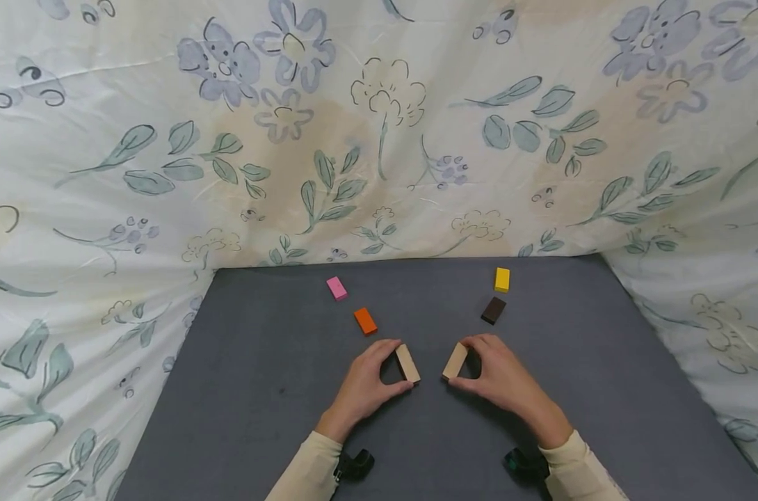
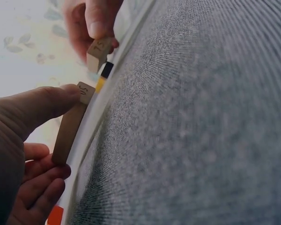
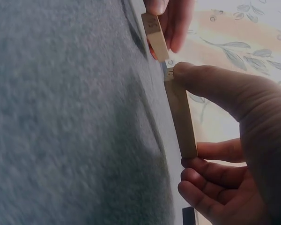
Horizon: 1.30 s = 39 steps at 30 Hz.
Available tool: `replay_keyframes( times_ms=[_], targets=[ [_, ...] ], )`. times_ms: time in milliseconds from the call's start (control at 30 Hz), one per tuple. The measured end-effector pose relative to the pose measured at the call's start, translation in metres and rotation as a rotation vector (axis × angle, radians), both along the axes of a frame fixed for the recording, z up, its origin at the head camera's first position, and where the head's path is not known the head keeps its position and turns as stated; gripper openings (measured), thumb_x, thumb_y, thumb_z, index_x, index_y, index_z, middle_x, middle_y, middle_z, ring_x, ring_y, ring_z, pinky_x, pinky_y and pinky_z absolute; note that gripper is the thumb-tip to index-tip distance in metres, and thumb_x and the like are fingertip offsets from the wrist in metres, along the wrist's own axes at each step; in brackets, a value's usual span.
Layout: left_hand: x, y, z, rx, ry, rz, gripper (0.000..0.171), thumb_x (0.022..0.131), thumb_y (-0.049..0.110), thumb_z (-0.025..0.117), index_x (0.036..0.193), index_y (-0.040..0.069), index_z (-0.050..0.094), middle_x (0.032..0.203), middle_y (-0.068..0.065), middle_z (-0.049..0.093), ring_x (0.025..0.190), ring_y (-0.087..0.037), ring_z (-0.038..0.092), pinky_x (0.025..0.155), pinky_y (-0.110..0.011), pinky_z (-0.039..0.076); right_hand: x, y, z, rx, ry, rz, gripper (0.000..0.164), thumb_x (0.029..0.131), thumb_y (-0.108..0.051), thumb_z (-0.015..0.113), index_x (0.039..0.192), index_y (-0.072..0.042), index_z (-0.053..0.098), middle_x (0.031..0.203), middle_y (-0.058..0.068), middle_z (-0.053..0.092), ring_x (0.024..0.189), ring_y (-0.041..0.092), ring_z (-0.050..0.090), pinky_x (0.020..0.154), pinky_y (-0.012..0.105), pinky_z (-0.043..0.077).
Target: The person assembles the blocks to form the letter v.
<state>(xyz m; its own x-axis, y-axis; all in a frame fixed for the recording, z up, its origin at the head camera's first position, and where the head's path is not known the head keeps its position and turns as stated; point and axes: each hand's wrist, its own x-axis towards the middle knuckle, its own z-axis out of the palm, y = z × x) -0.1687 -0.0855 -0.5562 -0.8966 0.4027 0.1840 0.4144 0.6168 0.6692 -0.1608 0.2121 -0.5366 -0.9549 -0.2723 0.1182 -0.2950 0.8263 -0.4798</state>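
Observation:
My left hand [image 1: 365, 383] pinches a plain wooden block [image 1: 407, 364] lengthwise, thumb on the near end and fingertips on the far end. In the left wrist view, dark marks show on the end face of this block [image 2: 71, 129] beside the thumb. Opposite it, my right hand [image 1: 503, 376] grips a second plain wooden block [image 1: 455, 361] the same way, also seen as a long block [image 3: 181, 119] in the right wrist view. The two blocks lean toward each other at their far ends turned outward, with a gap of grey cloth between them.
Beyond the left hand lie an orange block [image 1: 365, 321] and a pink block [image 1: 337, 288]. Past the right hand are a dark brown block [image 1: 494, 310] and a yellow block [image 1: 501, 280]. A flowered curtain [image 1: 416, 174] rises behind the grey tabletop [image 1: 260, 417].

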Motion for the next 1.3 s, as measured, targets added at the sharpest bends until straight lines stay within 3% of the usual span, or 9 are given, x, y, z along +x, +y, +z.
replay_keyframes(
  times_ms=[467, 833, 1300],
  targets=[
    [-0.004, 0.01, -0.002, -0.056, 0.026, 0.0, 0.077, 0.09, 0.037, 0.093, 0.154, 0.007, 0.061, 0.15, -0.009, 0.062, 0.135, -0.027, 0.061, 0.113, -0.048, 0.049, -0.003, -0.017, -0.002, 0.027, 0.052, 0.085, 0.075, 0.081, -0.044, 0.097, 0.134, -0.001, 0.069, 0.127, 0.015, 0.065, 0.117, 0.034, 0.061, 0.097, 0.053, 0.055],
    [-0.004, 0.01, -0.004, -0.086, 0.049, -0.015, 0.075, 0.089, 0.037, 0.093, 0.152, 0.007, 0.063, 0.15, -0.008, 0.062, 0.136, -0.026, 0.061, 0.113, -0.047, 0.048, -0.006, -0.025, -0.008, 0.028, 0.022, 0.092, 0.072, 0.08, -0.044, 0.098, 0.133, -0.003, 0.07, 0.125, 0.012, 0.065, 0.114, 0.03, 0.06, 0.098, 0.052, 0.055],
    [-0.003, 0.012, -0.004, -0.132, 0.066, -0.013, 0.075, 0.088, 0.037, 0.094, 0.149, 0.005, 0.065, 0.145, -0.009, 0.063, 0.133, -0.027, 0.06, 0.112, -0.048, 0.049, -0.005, -0.027, -0.018, 0.034, 0.083, 0.109, 0.073, 0.079, -0.044, 0.098, 0.132, -0.002, 0.069, 0.124, 0.013, 0.065, 0.112, 0.031, 0.059, 0.096, 0.052, 0.055]
  ],
)
